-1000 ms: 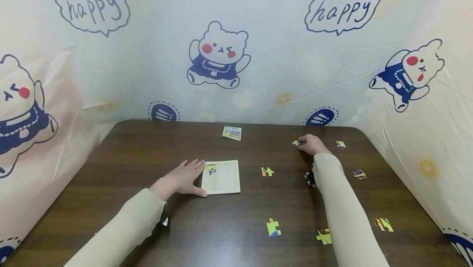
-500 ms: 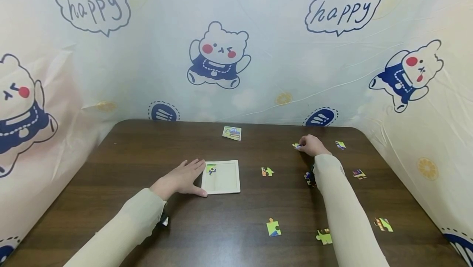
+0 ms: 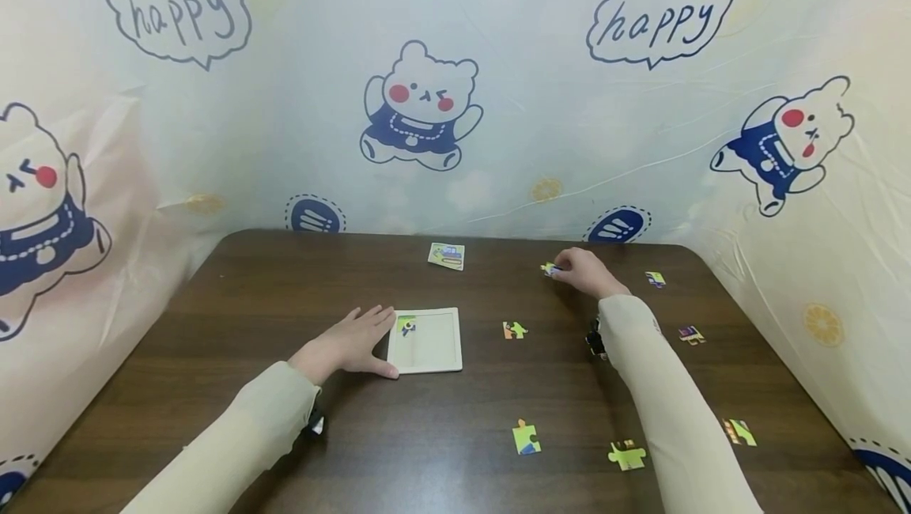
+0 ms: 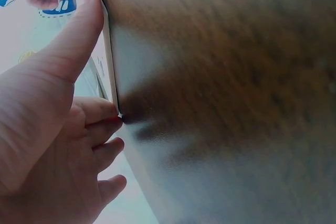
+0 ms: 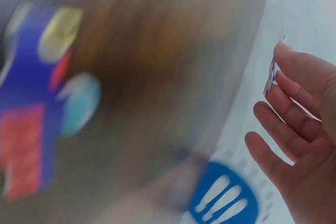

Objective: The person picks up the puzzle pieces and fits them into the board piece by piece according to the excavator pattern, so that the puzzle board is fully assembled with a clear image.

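My left hand (image 3: 350, 342) lies with spread, straight fingers at the left edge of a white square puzzle tray (image 3: 436, 344). In the left wrist view, thumb and fingertips touch the tray's side. One puzzle piece (image 3: 406, 325) sits in the tray's upper left corner. Beyond the tray to the right, my right hand (image 3: 587, 272) pinches a green and blue puzzle piece (image 3: 549, 269) between thumb and fingers. The right wrist view shows that held piece (image 5: 272, 69) edge-on, its other fingers loosely bent. A blue and red piece (image 5: 31, 93) lies blurred below.
A small picture card (image 3: 446, 256) of a vehicle lies at the back. Loose pieces are spread over the right side: an orange and green one (image 3: 515, 330), a green one (image 3: 527, 437), another green one (image 3: 627, 455) and several more near the right edge.
My right hand has picked up the puzzle piece and moved left with it, slightly toward the back. The left hand and the tray have stayed in place.
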The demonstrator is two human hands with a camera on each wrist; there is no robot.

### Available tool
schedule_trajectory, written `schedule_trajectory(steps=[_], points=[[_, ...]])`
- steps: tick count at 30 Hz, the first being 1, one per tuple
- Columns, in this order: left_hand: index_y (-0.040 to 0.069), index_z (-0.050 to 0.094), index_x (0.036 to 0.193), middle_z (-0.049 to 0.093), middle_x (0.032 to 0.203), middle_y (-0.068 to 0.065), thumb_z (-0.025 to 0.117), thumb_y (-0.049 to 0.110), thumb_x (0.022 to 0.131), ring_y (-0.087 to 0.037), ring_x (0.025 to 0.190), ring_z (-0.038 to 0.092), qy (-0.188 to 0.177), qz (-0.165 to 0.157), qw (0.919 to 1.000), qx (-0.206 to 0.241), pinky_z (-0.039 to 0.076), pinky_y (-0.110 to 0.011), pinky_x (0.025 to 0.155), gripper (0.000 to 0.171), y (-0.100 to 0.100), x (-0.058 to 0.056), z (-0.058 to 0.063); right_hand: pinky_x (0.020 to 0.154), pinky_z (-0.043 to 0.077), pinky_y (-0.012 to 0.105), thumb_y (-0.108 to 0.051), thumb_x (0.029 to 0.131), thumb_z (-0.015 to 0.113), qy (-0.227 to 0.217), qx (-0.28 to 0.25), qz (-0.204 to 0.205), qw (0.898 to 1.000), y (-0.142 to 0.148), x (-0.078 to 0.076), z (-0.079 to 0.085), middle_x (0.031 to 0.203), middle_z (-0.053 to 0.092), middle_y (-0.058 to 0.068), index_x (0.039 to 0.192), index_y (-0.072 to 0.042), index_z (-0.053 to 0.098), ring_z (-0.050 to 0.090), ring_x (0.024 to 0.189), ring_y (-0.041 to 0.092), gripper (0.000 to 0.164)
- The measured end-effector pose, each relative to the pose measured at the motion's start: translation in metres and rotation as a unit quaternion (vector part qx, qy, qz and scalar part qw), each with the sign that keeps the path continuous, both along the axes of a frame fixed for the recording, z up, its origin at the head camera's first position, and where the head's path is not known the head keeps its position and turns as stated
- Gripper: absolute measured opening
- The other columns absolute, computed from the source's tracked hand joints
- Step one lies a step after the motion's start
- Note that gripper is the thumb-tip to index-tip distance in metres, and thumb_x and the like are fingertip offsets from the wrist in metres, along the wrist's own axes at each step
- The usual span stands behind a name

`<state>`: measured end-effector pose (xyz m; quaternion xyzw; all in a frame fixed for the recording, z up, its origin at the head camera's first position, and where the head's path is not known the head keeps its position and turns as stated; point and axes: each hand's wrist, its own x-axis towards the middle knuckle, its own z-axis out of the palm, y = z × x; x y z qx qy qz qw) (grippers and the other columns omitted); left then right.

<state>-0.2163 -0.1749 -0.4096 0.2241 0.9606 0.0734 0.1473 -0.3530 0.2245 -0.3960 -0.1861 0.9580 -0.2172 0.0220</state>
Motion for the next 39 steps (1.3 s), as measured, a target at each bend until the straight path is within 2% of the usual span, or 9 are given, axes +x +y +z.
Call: schedule_trajectory(steps=[7,12,19,27,34,39], points=[[-0.006,0.029,0.141,0.024,0.147,-0.020,0.066,0.059,0.073,-0.036,0.135,0.017,-0.001,0.001,1.0000,-0.001,0.011,-0.054,0.106,0.101,0.000,0.001,-0.001,0.079,0.047,0.039,-0.013,0.085,0.066,0.031,0.013,0.061,0.998,-0.046,0.009,0.008,0.095,0.061,0.012,0.099,0.002,0.064,0.056,0.086,0.023,0.020],[-0.006,0.029,0.140,0.024,0.147,-0.020,0.066,0.058,0.074,-0.036,0.135,0.017,-0.002,0.001,1.0000,-0.004,0.011,-0.054,0.107,0.099,0.001,0.003,0.001,0.074,0.048,0.034,-0.016,0.084,0.068,0.035,0.034,0.094,0.994,-0.084,0.027,0.014,0.093,0.060,0.007,0.099,-0.002,0.065,0.055,0.081,0.018,0.020],[-0.006,0.029,0.140,0.024,0.147,-0.021,0.066,0.058,0.074,-0.036,0.135,0.017,0.001,-0.002,1.0000,-0.009,0.012,-0.054,0.106,0.099,0.001,0.003,0.002,0.068,0.048,0.025,-0.017,0.085,0.068,0.061,0.062,0.171,0.981,-0.126,0.049,0.011,0.091,0.058,0.001,0.099,-0.005,0.067,0.053,0.077,0.010,0.019],[-0.006,0.029,0.141,0.024,0.147,-0.020,0.065,0.059,0.074,-0.035,0.135,0.017,0.000,0.000,0.9999,-0.014,0.011,-0.054,0.107,0.100,0.001,0.001,0.003,0.072,0.048,0.025,-0.018,0.085,0.068,0.084,0.066,0.223,0.969,-0.155,0.062,0.006,0.096,0.061,0.001,0.103,-0.009,0.066,0.055,0.083,0.010,0.020],[-0.006,0.030,0.140,0.024,0.147,-0.020,0.065,0.060,0.074,-0.035,0.135,0.017,-0.007,0.003,0.9999,-0.008,0.011,-0.054,0.107,0.100,0.000,0.000,0.003,0.075,0.048,0.024,-0.014,0.086,0.066,0.079,0.065,0.262,0.960,-0.173,0.066,0.004,0.099,0.062,0.002,0.104,-0.008,0.065,0.056,0.085,0.011,0.019],[-0.005,0.028,0.141,0.023,0.147,-0.020,0.064,0.060,0.074,-0.035,0.135,0.016,-0.012,0.001,0.9998,-0.016,0.011,-0.053,0.107,0.100,0.000,0.001,0.005,0.077,0.047,0.024,-0.014,0.086,0.066,0.077,0.065,0.275,0.956,-0.183,0.066,0.001,0.099,0.063,0.002,0.104,-0.009,0.067,0.056,0.087,0.011,0.019]])
